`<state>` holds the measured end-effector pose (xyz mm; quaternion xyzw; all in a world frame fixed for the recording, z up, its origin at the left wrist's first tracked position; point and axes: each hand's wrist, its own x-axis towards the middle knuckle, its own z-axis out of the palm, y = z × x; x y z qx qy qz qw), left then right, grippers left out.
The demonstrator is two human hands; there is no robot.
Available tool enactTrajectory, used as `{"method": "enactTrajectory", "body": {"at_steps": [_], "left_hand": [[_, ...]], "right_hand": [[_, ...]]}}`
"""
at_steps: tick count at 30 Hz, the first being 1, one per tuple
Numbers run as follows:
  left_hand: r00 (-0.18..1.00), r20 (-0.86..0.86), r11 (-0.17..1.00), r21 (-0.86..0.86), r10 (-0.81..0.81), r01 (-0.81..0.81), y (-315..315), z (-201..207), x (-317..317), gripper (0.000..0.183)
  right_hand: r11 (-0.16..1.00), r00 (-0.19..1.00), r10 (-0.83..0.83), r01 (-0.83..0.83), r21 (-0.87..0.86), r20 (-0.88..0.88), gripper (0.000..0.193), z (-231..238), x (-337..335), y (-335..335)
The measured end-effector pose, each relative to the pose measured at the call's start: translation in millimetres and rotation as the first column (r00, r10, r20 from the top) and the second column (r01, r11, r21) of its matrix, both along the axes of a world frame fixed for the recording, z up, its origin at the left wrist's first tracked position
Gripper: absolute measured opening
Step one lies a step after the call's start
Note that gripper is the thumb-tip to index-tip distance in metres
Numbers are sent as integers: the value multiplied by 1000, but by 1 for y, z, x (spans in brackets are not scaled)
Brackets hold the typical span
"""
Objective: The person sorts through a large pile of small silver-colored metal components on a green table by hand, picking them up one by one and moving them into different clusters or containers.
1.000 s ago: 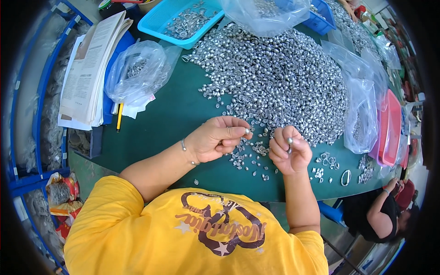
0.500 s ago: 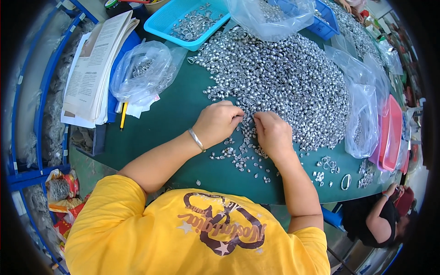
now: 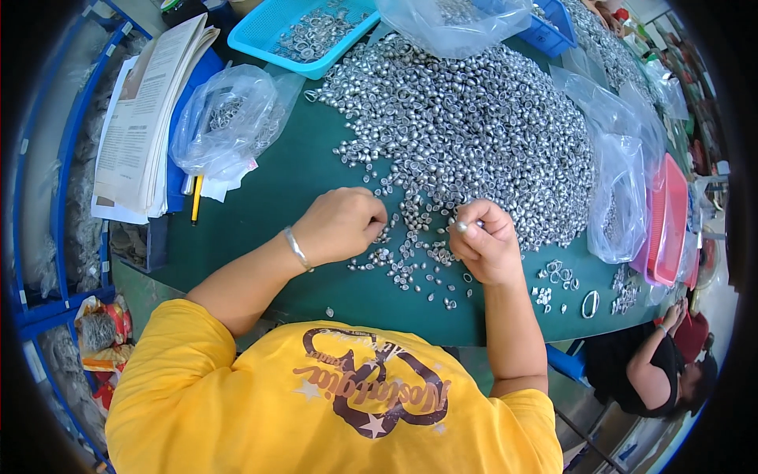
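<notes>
Silver pieces [image 3: 466,126] leave room before the near table edge [image 3: 466,340].

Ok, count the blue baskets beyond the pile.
2: the light basket at the far left of the pile, the dark basket at its far right, partly behind a bag. Others may be hidden.

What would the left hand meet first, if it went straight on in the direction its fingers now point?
Most likely the small loose silvery metal pieces lying just right of the fingertips of the left hand. Its height above them is unclear, so it might pass over.
</notes>
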<state>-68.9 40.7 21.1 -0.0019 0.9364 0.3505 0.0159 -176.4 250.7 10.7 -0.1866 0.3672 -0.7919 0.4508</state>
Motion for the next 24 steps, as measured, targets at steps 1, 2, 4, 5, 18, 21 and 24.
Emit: {"method": "enactTrajectory", "body": {"at_steps": [1, 2, 4, 5, 18, 21, 24], "left_hand": [[999, 42, 999, 49, -23, 21, -3, 1, 2, 8], [999, 54, 993, 114, -1, -5, -2, 1, 3, 8], [995, 81, 974, 217, 50, -67, -5, 1, 6, 8], [999, 5, 983, 180, 46, -46, -6, -4, 7, 9], [973, -221, 993, -71, 72, -90, -4, -8, 11, 24], [966, -247, 992, -74, 78, -99, 0, -13, 10, 24], [956, -284, 991, -87, 78, -106, 5, -17, 2, 24]], "right_hand": [[996, 996, 19, -11, -89, 88, 4, 1, 0, 0], [984, 984, 46, -15, -177, 173, 3, 2, 1, 0], [940, 929, 162, -44, -338, 331, 6, 2, -2, -1], [960, 928, 114, -11, -278, 356, 8, 6, -1, 0], [774, -56, 415, 546, 320, -908, 38, 5, 26, -22], [754, -149, 486, 570, 327, -861, 41, 5, 24, -20], [797, -77, 487, 446, 407, -870, 39, 13, 30, -19]]}}
